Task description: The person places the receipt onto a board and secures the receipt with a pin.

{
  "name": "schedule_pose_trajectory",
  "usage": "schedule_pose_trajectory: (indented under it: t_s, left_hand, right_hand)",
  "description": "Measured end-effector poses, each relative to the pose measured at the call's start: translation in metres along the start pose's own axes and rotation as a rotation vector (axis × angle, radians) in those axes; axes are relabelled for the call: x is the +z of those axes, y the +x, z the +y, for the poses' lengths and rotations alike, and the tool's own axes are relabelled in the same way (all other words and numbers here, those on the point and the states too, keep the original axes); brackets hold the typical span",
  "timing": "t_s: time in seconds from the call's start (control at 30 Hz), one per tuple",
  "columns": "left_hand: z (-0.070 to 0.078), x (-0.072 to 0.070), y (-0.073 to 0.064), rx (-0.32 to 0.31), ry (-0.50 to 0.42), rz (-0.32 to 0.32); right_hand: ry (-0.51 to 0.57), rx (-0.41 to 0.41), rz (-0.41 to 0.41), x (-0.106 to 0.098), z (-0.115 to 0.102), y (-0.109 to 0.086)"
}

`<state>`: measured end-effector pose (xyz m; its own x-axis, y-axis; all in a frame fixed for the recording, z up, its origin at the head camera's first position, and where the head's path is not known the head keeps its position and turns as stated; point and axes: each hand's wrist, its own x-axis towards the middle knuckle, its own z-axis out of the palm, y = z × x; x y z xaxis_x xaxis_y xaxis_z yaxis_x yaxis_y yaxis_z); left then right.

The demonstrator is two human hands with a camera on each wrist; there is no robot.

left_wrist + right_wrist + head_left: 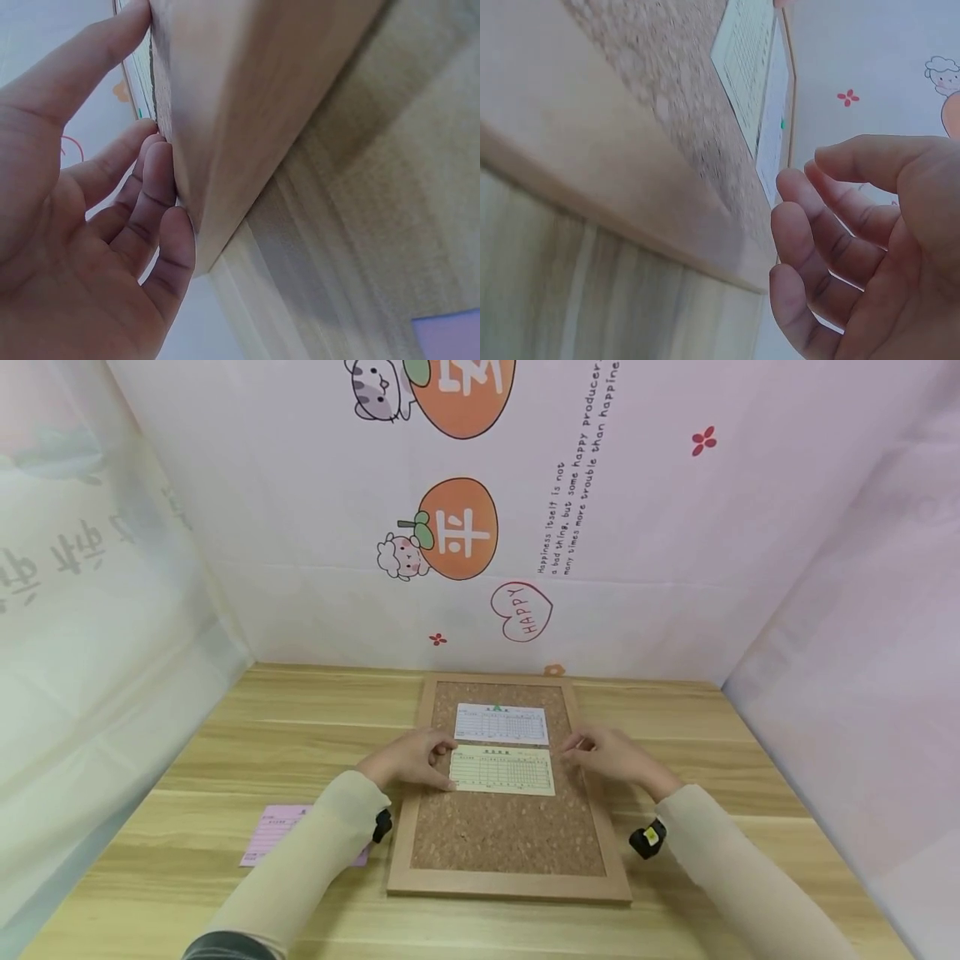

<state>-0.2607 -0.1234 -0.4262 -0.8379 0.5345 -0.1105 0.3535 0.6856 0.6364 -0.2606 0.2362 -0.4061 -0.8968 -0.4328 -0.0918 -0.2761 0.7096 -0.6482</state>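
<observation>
A pale yellow printed slip (501, 773) lies across the middle of a wood-framed cork board (510, 839). My left hand (412, 758) touches its left edge, thumb at the lower corner and index finger at the upper one, spread apart. In the left wrist view the other fingers (157, 187) rest along the board's frame. Just off the slip's right edge is my right hand (613, 758), thumb and index tips close together, other fingers loosely bent; nothing shows between them. Above the yellow slip is a white printed slip (501, 727), with a small green pin (497, 707) at its top.
A pink printed slip (273, 828) lies on the wooden table (322, 918) left of the board, partly covered by my left sleeve (315, 843). White cloth walls with cartoon prints (457, 527) enclose the table at the back and sides.
</observation>
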Motion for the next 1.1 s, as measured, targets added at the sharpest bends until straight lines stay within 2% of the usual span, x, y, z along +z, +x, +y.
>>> schedule_pose_trajectory:
  t_s: [0.5, 1.1]
  left_hand:
    - [-0.001, 0.001, 0.002, -0.002, 0.003, 0.003]
    - [-0.001, 0.0, -0.001, 0.001, 0.008, 0.0]
  right_hand:
    - [-0.052, 0.031, 0.039, -0.016, 0.02, -0.017]
    - [0.046, 0.054, 0.045, -0.021, 0.05, -0.037]
